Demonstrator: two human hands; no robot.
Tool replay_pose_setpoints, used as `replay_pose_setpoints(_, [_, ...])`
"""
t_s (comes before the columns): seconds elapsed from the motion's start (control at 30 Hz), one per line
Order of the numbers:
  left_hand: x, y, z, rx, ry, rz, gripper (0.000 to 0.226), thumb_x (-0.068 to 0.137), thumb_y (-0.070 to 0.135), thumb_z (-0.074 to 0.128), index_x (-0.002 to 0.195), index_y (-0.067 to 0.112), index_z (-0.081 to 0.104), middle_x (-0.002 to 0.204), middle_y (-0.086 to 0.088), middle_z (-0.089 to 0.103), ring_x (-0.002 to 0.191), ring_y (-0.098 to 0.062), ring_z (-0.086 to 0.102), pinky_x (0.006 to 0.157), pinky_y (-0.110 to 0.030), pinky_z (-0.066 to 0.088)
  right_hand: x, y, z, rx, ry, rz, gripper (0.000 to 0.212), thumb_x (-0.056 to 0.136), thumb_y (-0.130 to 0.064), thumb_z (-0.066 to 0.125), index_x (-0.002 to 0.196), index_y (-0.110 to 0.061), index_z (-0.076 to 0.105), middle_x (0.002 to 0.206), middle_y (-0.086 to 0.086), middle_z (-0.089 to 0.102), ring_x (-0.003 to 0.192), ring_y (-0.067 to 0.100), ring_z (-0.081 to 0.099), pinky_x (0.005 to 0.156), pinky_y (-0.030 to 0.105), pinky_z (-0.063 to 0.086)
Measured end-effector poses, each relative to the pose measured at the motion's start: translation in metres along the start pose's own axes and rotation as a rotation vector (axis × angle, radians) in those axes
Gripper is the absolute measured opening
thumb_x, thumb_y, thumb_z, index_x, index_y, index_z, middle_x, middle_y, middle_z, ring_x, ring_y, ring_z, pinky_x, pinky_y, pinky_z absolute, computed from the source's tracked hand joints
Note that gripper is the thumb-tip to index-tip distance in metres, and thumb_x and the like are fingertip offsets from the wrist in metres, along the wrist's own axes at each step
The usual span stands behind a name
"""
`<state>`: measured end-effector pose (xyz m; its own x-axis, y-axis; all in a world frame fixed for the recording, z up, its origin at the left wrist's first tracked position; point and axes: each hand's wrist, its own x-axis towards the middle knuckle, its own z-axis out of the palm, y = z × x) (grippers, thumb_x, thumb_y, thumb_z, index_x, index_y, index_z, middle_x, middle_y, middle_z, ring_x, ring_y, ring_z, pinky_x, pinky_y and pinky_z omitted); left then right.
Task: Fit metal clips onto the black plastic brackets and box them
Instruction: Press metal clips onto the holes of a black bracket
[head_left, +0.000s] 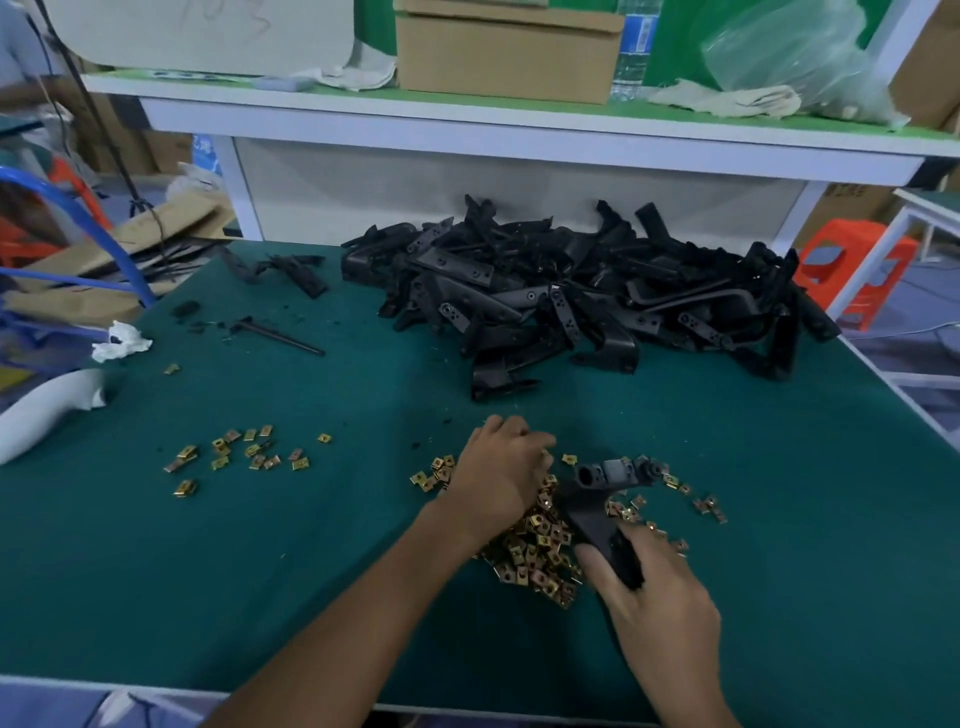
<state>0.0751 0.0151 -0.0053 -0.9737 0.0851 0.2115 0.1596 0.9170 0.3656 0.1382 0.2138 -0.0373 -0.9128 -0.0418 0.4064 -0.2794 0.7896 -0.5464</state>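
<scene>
My right hand (654, 597) grips the near end of a black plastic bracket (597, 499), whose far end with round holes points away over the clips. My left hand (498, 467) lies knuckles-up on a heap of gold metal clips (535, 551) with its fingers curled down into them; whether it holds a clip is hidden. A big pile of black brackets (582, 296) lies at the back of the green table (363, 597). A smaller scatter of clips (244, 452) lies to the left.
A cardboard box (504, 52) stands on the shelf above, beside a water bottle (634, 47) and a plastic bag (800, 57). Loose black pieces (280, 270), a thin black rod (280, 335) and crumpled white paper (122, 340) lie at the table's left. An orange stool (852, 265) stands right.
</scene>
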Motion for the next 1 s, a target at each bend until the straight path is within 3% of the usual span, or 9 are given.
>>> replay_pose_setpoints(0.13, [0.026, 0.012, 0.001, 0.173, -0.142, 0.056, 0.033, 0.106, 0.025, 0.046, 0.134, 0.016, 0.061, 0.129, -0.012, 0.054, 0.123, -0.032, 0.041, 0.104, -0.043, 0.039, 0.0, 0.0, -0.002, 0.023, -0.045, 0.032, 0.062, 0.073, -0.073, 0.051, 0.105, -0.025, 0.073, 0.086, -0.007, 0.068, 0.079, 0.024, 0.065, 0.06, 0.033, 0.043])
replay_pose_setpoints(0.27, [0.03, 0.017, 0.005, 0.158, -0.166, 0.097, 0.022, 0.098, 0.016, 0.056, 0.116, 0.016, 0.068, 0.121, -0.009, 0.058, 0.118, -0.029, 0.046, 0.101, -0.038, 0.037, 0.001, -0.002, -0.003, 0.016, -0.056, 0.028, 0.062, 0.075, -0.074, 0.048, 0.106, -0.026, 0.073, 0.084, -0.008, 0.066, 0.078, 0.022, 0.064, 0.061, 0.033, 0.045])
replay_pose_setpoints(0.43, [0.028, 0.018, 0.0, -0.168, -0.104, -0.028, 0.013, 0.098, 0.016, 0.056, 0.106, 0.01, 0.063, 0.105, -0.009, 0.07, 0.102, -0.029, 0.062, 0.093, -0.041, 0.047, 0.001, -0.002, -0.005, 0.015, -0.069, 0.017, 0.063, 0.077, -0.074, 0.047, 0.108, -0.026, 0.073, 0.083, -0.01, 0.065, 0.077, 0.021, 0.064, 0.059, 0.031, 0.04])
replay_pose_setpoints(0.5, [0.023, 0.014, -0.008, -0.341, -0.095, -0.118, 0.019, 0.101, 0.022, 0.055, 0.115, 0.012, 0.064, 0.113, -0.007, 0.072, 0.107, -0.025, 0.065, 0.092, -0.038, 0.051, 0.001, -0.003, -0.005, 0.015, -0.084, 0.01, 0.062, 0.077, -0.075, 0.047, 0.108, -0.028, 0.073, 0.083, -0.012, 0.063, 0.077, 0.02, 0.063, 0.059, 0.03, 0.039])
replay_pose_setpoints(0.6, [0.009, 0.0, -0.018, -0.395, -0.078, -0.107, 0.027, 0.104, 0.031, 0.053, 0.124, 0.017, 0.064, 0.121, 0.0, 0.071, 0.111, -0.016, 0.065, 0.093, -0.03, 0.051, 0.001, -0.004, -0.005, -0.008, -0.092, -0.022, 0.058, 0.08, -0.074, 0.05, 0.105, -0.028, 0.073, 0.082, -0.012, 0.063, 0.075, 0.019, 0.063, 0.056, 0.031, 0.042])
replay_pose_setpoints(0.73, [-0.012, -0.02, -0.025, -0.54, -0.08, -0.167, 0.005, 0.096, 0.038, 0.067, 0.098, 0.034, 0.066, 0.096, 0.016, 0.073, 0.089, 0.004, 0.066, 0.076, -0.014, 0.05, 0.0, -0.006, -0.005, -0.024, -0.09, -0.066, 0.062, 0.085, -0.078, 0.043, 0.106, -0.028, 0.072, 0.082, -0.012, 0.065, 0.073, 0.018, 0.063, 0.054, 0.032, 0.046])
replay_pose_setpoints(0.8, [-0.019, -0.026, -0.027, -0.634, -0.074, -0.222, 0.007, 0.093, 0.034, 0.071, 0.09, 0.035, 0.065, 0.086, 0.015, 0.072, 0.081, 0.002, 0.066, 0.073, -0.017, 0.051, 0.0, -0.008, -0.004, -0.019, -0.07, -0.092, 0.061, 0.083, -0.076, 0.044, 0.103, -0.026, 0.073, 0.079, -0.011, 0.065, 0.069, 0.018, 0.063, 0.051, 0.029, 0.042])
replay_pose_setpoints(0.93, [-0.034, -0.031, -0.024, -0.732, -0.067, -0.277, 0.008, 0.095, 0.028, 0.068, 0.09, 0.033, 0.067, 0.08, 0.023, 0.068, 0.074, 0.006, 0.06, 0.071, -0.014, 0.045, 0.005, -0.014, -0.003, 0.03, -0.049, -0.049, 0.066, 0.079, -0.081, 0.046, 0.107, -0.027, 0.07, 0.082, -0.015, 0.061, 0.07, 0.014, 0.058, 0.055, 0.029, 0.04])
replay_pose_setpoints(1.0, [-0.043, -0.029, -0.02, -0.775, -0.066, -0.294, 0.009, 0.096, 0.026, 0.067, 0.09, 0.033, 0.066, 0.079, 0.024, 0.067, 0.073, 0.009, 0.058, 0.069, -0.009, 0.043, 0.011, -0.021, -0.001, 0.081, -0.062, 0.004, 0.054, 0.076, -0.078, 0.058, 0.108, -0.035, 0.064, 0.087, -0.022, 0.058, 0.075, 0.008, 0.056, 0.059, 0.032, 0.044])
